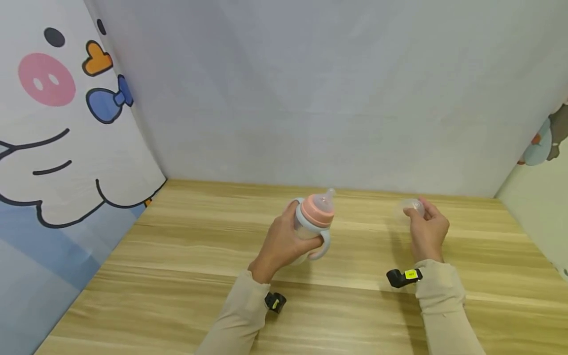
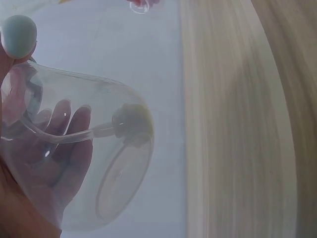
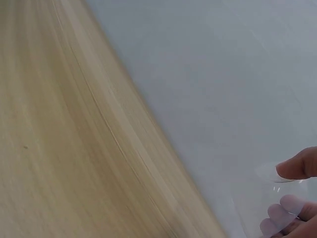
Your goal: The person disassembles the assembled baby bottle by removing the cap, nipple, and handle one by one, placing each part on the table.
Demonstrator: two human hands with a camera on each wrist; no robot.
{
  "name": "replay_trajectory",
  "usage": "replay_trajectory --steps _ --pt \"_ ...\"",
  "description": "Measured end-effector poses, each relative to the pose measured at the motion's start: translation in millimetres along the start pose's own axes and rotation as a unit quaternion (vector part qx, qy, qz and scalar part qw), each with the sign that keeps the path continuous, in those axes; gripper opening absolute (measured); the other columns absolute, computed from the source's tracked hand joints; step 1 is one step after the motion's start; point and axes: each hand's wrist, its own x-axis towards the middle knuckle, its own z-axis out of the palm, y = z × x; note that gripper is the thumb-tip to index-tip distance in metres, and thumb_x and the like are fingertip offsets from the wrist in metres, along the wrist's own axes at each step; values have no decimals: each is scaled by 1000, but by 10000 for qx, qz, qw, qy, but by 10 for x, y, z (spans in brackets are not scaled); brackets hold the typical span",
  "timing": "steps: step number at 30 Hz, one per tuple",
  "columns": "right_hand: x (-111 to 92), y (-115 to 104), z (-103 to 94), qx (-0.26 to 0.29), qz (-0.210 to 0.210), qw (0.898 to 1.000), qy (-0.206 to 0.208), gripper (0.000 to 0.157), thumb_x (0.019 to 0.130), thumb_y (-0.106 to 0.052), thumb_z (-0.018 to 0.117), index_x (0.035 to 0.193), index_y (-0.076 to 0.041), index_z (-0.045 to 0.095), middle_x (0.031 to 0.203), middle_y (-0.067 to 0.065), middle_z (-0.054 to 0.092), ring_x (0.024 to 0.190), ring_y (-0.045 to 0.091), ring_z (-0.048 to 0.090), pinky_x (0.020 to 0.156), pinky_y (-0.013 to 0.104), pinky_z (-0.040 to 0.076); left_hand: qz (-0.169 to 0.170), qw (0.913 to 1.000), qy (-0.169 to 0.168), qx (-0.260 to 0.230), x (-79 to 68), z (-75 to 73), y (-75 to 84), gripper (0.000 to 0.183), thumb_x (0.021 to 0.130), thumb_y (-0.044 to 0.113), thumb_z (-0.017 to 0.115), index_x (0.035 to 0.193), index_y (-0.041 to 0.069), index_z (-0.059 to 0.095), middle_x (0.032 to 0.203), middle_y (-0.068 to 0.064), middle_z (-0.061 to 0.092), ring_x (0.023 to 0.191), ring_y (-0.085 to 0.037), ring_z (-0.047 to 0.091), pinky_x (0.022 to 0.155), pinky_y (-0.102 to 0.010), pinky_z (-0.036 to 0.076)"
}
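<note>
A baby bottle (image 1: 317,212) with a pink collar, clear teat and pale two-handled ring is gripped in my left hand (image 1: 284,239), tilted above the table. Through its clear body (image 2: 89,188) in the left wrist view, a straw with a weighted end (image 2: 131,124) shows, and fingers curl behind the wall. Off to the right, my right hand (image 1: 428,231) pinches a clear dome-shaped cap (image 1: 412,204) between thumb and fingers. In the right wrist view the thumb (image 3: 297,163) lies on the clear cap, with fingertips seen through it.
A wood-grain table (image 1: 186,276) spreads under both hands. Behind it hangs a pale grey cloth (image 1: 337,98), and a cartoon-printed sheet (image 1: 66,123) covers the left side. Small black wrist cameras sit at the left cuff (image 1: 241,301) and right cuff (image 1: 439,286).
</note>
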Motion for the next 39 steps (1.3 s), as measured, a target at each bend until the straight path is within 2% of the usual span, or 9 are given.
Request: replay_trajectory --steps 3,7,12,16,20,26,28,35,39 --pt "1 19 -22 -167 19 9998 -69 59 94 -9 60 151 -10 45 155 15 44 146 22 41 118 30 38 -30 10000 -4 10 -1 7 10 58 73 27 77 125 14 54 101 -6 69 86 -36 67 70 -36 51" --pt "15 49 -34 -304 16 9995 -48 59 93 -9 61 150 -9 47 147 11 49 145 23 41 117 32 39 -33 10000 19 43 -5 13 17 58 73 27 78 125 14 54 101 -6 69 86 -35 67 71 -36 51" --pt "48 86 -29 -344 25 9994 -4 58 91 -6 62 148 -8 49 133 2 54 142 22 44 116 31 41 -17 9999 91 94 -8 16 8 57 73 27 78 124 14 55 99 -5 69 82 -23 64 70 -34 51" --pt "67 117 -21 -399 6 9992 -44 58 91 -5 62 148 -7 49 142 11 52 142 23 44 116 31 41 -11 9998 133 133 -11 14 4 57 72 27 78 123 14 55 99 -4 69 80 -17 62 70 -34 51" --pt "79 143 -33 -454 -4 9989 -73 58 92 -6 61 149 -7 48 150 16 47 143 24 43 116 33 40 12 9998 158 123 0 15 8 57 72 27 78 123 15 55 99 -4 69 81 -19 63 71 -34 51" --pt "93 206 -58 -726 30 9973 -61 58 92 -6 62 148 -7 49 148 16 48 139 24 45 115 34 41 -20 9998 175 78 2 14 -4 59 73 26 78 126 13 55 103 -5 69 86 -26 65 73 -36 52" --pt "93 228 -55 -816 -18 9967 -57 57 92 -6 62 147 -7 50 146 16 49 137 24 46 111 31 43 -35 9998 190 69 1 2 -11 59 73 26 78 126 13 55 103 -5 69 84 -23 64 73 -36 52" --pt "60 331 -83 -942 -128 9954 -89 56 91 -7 64 146 -6 51 146 19 52 135 24 47 87 9 43 -74 9997 171 -134 -41 -7 -76 54 72 23 78 121 15 55 97 -4 70 77 -15 61 68 -32 51" --pt "32 350 -106 -1158 -362 9926 11 53 91 -9 64 143 -5 54 142 20 56 127 20 49 79 5 40 -57 9997 58 -239 -56 27 -84 54 73 23 79 121 16 55 98 -2 70 78 -14 61 70 -31 52"
